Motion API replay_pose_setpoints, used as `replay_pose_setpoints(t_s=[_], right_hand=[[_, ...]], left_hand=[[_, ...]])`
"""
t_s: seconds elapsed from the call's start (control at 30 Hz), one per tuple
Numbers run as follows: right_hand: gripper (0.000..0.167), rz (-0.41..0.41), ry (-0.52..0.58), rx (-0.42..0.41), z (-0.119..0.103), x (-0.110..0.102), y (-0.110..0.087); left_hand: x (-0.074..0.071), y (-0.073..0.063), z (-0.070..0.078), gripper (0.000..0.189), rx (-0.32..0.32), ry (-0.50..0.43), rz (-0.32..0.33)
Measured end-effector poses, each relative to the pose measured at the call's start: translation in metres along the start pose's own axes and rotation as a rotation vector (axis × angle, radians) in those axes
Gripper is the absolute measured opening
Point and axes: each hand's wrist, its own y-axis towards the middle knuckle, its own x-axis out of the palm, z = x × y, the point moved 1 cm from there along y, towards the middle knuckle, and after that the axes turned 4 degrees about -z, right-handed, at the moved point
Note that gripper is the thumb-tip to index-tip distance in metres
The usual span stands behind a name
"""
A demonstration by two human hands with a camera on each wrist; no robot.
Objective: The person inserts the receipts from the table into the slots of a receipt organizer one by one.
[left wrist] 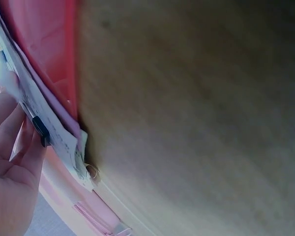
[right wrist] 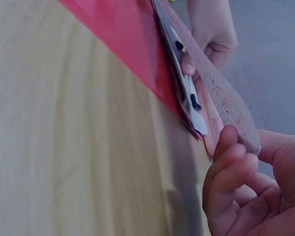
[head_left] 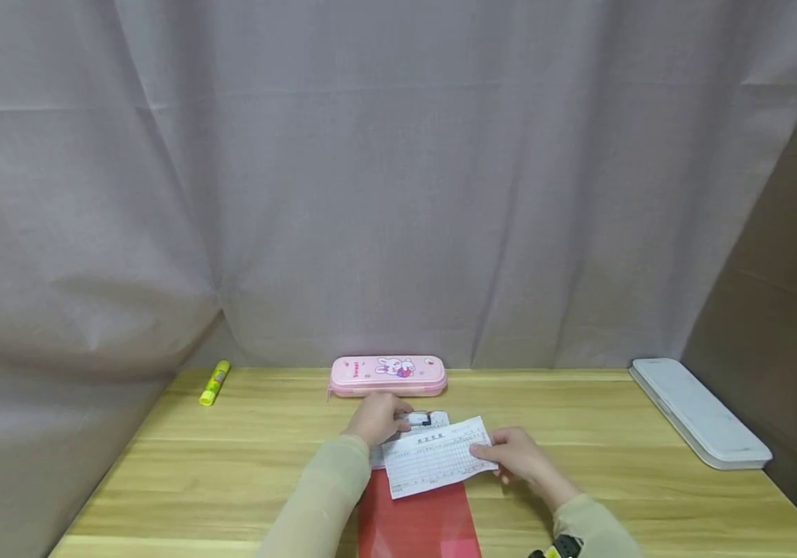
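A red folder (head_left: 415, 518) lies on the wooden table with a small stack of papers (head_left: 440, 419) at its far end. Across that stack runs a metal prong fastener (right wrist: 189, 81) with black sliders. My left hand (head_left: 376, 418) is at the fastener from the left, its fingertips pinching it between the sliders. In my right hand (head_left: 520, 453), thumb and fingers grip the right edge of a printed paper slip (head_left: 433, 463). Tilted, the slip overlaps the folder and the near part of the stack in the head view.
A pink pencil case (head_left: 389, 376) with a rabbit picture lies just behind the folder. Far left is a yellow glue stick (head_left: 214, 383). A flat white case (head_left: 701, 411) lies at the right edge, and a grey curtain (head_left: 398, 194) hangs behind the table.
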Motion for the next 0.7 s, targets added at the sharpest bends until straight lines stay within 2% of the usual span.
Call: replay_pose_setpoints(t_s=[0.2,0.33,0.53,0.7], right_hand=[[0.021,0.008,0.158,0.092,-0.001,0.016,0.006],[0.019,0.011,0.221,0.111,-0.003,0.027,0.011],[0.016,0.020,0.234,0.111,-0.002,0.039,0.020],[0.013,0.039,0.217,0.133,-0.001,0.044,0.026]], left_hand=[[0.001,0.002,0.000,0.025,-0.016,-0.010,-0.018],[0.001,0.002,-0.001,0.025,0.005,0.003,-0.006],[-0.001,0.000,-0.002,0.025,0.059,0.029,0.024],[0.000,0.000,-0.001,0.024,0.066,0.024,0.032]])
